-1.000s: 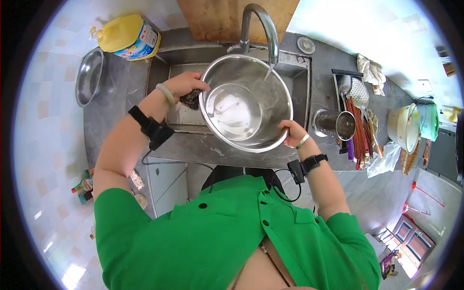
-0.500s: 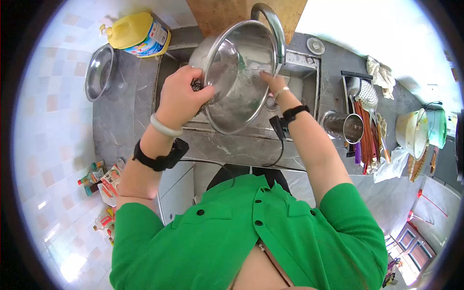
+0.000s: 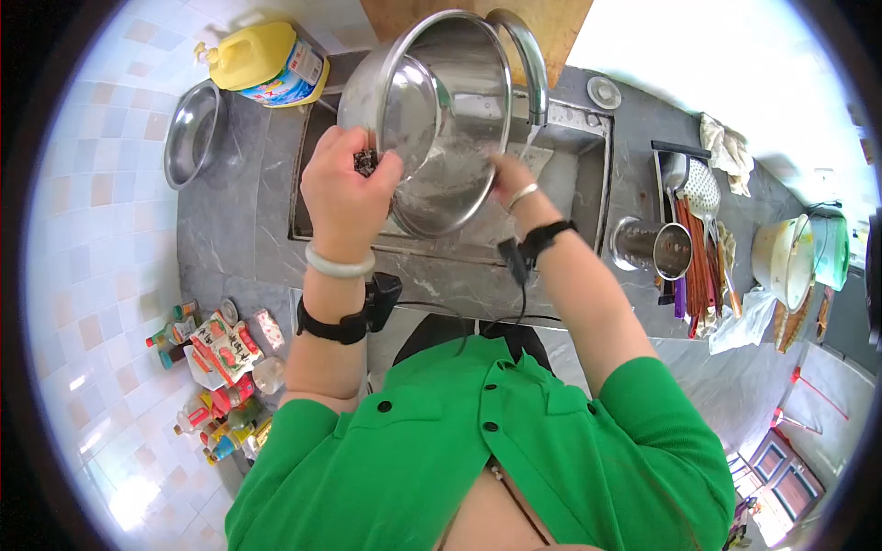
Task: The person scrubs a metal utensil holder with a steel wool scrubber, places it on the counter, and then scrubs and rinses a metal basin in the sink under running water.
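Note:
A large shiny metal bowl (image 3: pixel 464 73) is tilted on its side over the sink (image 3: pixel 597 165), its opening facing right and towards me. My left hand (image 3: pixel 349 193) is closed at the bowl's left rim, with a dark wire scrubber (image 3: pixel 366 163) showing between thumb and fingers. At the right rim is my right hand (image 3: pixel 514 179), its fingers slightly blurred and curled over the edge. Some water seems to lie in the lower part of the bowl. The curved faucet (image 3: pixel 528 55) arches just beside the bowl's right rim, a thin stream below its spout.
To the left stand a metal basin (image 3: pixel 194 133) and a yellow detergent jug (image 3: pixel 266 64). A metal cylinder (image 3: pixel 652 246), chopsticks (image 3: pixel 695 262) and a skimmer (image 3: pixel 702 186) lie to the right. Several bottles and packets (image 3: pixel 225 354) are at lower left; a wooden board (image 3: pixel 565 23) stands behind the sink.
The bowl has moved slightly up and left, and its opening has turned a little. Both hands have gone along with it; more of the scrubber shows at my left hand.

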### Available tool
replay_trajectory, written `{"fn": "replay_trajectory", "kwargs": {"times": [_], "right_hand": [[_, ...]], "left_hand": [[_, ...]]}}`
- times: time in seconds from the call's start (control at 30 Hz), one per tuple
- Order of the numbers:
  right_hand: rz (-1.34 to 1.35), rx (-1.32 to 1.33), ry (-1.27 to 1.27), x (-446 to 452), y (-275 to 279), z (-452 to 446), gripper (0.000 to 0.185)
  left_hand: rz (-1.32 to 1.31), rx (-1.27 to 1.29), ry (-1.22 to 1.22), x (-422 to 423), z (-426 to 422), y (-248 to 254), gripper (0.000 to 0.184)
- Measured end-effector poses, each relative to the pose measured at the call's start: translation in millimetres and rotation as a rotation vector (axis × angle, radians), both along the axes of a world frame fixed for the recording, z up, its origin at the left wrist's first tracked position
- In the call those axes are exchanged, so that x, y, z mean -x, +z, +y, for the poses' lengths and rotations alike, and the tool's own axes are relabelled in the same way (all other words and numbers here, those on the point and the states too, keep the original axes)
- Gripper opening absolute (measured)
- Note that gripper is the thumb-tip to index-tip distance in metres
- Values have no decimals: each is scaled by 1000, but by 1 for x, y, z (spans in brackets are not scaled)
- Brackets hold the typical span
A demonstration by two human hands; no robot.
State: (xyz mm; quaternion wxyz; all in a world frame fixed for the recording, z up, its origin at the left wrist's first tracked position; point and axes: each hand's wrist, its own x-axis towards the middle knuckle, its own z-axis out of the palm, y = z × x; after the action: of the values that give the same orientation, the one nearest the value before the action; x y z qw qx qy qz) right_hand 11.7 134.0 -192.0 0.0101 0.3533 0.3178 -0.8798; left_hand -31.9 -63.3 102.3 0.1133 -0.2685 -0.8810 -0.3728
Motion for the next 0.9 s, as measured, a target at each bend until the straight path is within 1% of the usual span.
{"fn": "replay_trajectory", "kwargs": {"times": [0.07, 0.17, 0.2, 0.27, 0.3, 0.37, 0.4, 0.43, 0.47, 0.5, 0.57, 0.6, 0.63, 0.67, 0.7, 0.73, 0.8, 0.83, 0.9], "right_hand": [[-14, -402, 11, -3, 64, 30, 37], [-354, -264, 173, -3, 40, 40, 44], [-358, -139, 170, -13, 44, 33, 49], [-233, -259, 252, -38, 52, 15, 41], [-167, -315, 291, -43, 54, 9, 38], [-156, -154, 296, -58, 17, 15, 26], [-154, -74, 295, -69, 2, 20, 21], [-181, -32, 253, -78, 21, 27, 16], [-210, 9, 212, -91, 66, 32, 11], [-240, 51, 169, -102, 92, 38, 6], [-231, 116, 261, -127, 69, 69, 3], [-251, 111, 316, -134, 87, 77, 3], [-282, 103, 207, -139, 96, 74, 5], [-282, 47, 193, -144, 114, 74, 11], [-280, -11, 177, -148, 131, 73, 18], [-286, -120, 176, -152, 140, 70, 25], [-294, -341, 179, -157, 152, 64, 39], [-292, -403, 137, -160, 153, 59, 44], [-283, -528, 61, -163, 152, 51, 53]], "left_hand": [[13, 11, -2, -7, 2, 0, 16], [-28, 27, 38, -17, 8, 2, 17], [-21, 39, 21, -17, 10, 2, 17], [-1, 71, -8, -14, 10, 2, 18], [-32, 63, -17, -11, 8, 1, 20], [-96, 48, -42, -2, 3, -7, 22], [-206, 65, -35, 4, 1, -11, 23], [-315, 77, -26, 13, -1, -16, 23], [-424, 88, -16, 21, -3, -23, 23], [-634, -12, -19, 30, -8, -34, 23], [-1050, -216, -30, 45, -14, -61, 21], [-1124, -231, -4, 45, -13, -71, 18], [-1090, -143, -24, 47, -17, -93, 20], [-1056, -60, -44, 52, -21, -120, 22], [-1017, 22, -68, 55, -22, -134, 24], [-855, 327, -19, 53, -17, -131, 39], [-501, 319, 30, 46, -7, -143, 50], [-325, 313, 54, 43, -1, -147, 55], [-533, 292, -118, 29, 32, -150, 63]]}}
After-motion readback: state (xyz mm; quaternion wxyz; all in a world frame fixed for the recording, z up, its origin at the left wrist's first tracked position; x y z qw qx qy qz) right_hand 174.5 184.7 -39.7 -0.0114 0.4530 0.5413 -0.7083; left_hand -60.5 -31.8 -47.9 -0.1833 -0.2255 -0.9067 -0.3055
